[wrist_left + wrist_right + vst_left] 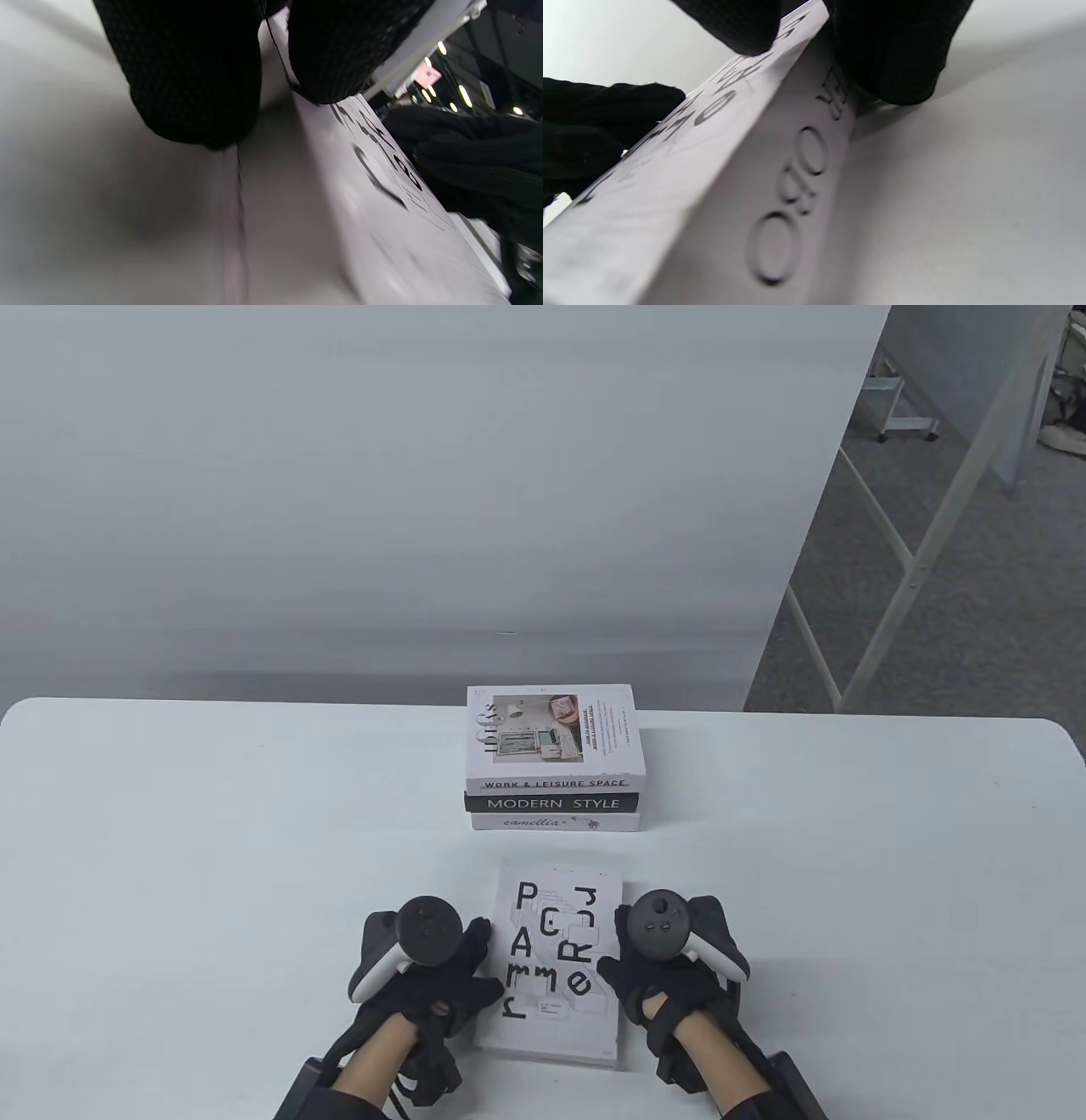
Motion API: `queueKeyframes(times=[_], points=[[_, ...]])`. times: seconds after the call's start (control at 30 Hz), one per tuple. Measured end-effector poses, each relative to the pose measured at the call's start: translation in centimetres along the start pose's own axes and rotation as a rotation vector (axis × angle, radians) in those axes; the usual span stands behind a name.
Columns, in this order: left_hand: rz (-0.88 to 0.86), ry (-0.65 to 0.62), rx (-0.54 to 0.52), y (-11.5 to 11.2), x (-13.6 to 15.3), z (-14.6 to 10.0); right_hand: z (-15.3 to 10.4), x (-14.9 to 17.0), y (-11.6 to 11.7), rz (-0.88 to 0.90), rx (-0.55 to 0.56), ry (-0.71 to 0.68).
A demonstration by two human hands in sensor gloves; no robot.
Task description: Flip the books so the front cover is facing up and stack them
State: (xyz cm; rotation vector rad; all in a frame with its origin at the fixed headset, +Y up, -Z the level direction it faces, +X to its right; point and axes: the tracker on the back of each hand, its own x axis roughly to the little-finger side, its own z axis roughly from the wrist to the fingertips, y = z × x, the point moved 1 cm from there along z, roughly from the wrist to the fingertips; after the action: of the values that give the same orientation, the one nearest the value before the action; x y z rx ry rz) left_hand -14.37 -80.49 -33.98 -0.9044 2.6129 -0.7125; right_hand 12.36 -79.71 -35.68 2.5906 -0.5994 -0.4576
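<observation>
A white book with big black letters point(556, 967) lies near the table's front edge, between my hands. My left hand point(475, 971) grips its left edge and my right hand point(618, 963) grips its right edge. In the right wrist view my thumb point(734, 25) lies on the cover point(683, 140) and my fingers point(895, 51) press the lettered spine point(797, 178). In the left wrist view my fingertips point(195, 84) sit at the book's side, with the cover point(373, 178) running to the right. A stack of three books point(556, 780) stands just behind, top cover up.
The white table point(212, 857) spreads to both sides of the books. A white wall panel point(424, 475) rises behind its far edge. Grey floor and a metal frame point(891, 585) lie beyond the table's right rear corner.
</observation>
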Motion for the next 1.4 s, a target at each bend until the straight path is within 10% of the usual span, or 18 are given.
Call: queueKeyframes(times=[0.37, 0.73, 1.2, 1.4], points=[[0.026, 0.054, -0.114, -0.1, -0.7, -0.5, -0.8, 0.2, -0.1, 0.034, -0.005, -0.059], [-0.099, 0.081, -0.099, 0.8, 1.5, -0.5, -4.5, -5.2, -0.6, -0.306, 0.326, -0.354], [0.135, 0.097, -0.107, 1.8, 1.0, -0.5, -4.6, -7.3, 0.9, -0.349, 0.355, -0.458], [0.533, 0.075, -0.203, 5.3, -1.6, -2.3, -4.6, -6.2, -0.1, -0.294, 0.397, -0.431]])
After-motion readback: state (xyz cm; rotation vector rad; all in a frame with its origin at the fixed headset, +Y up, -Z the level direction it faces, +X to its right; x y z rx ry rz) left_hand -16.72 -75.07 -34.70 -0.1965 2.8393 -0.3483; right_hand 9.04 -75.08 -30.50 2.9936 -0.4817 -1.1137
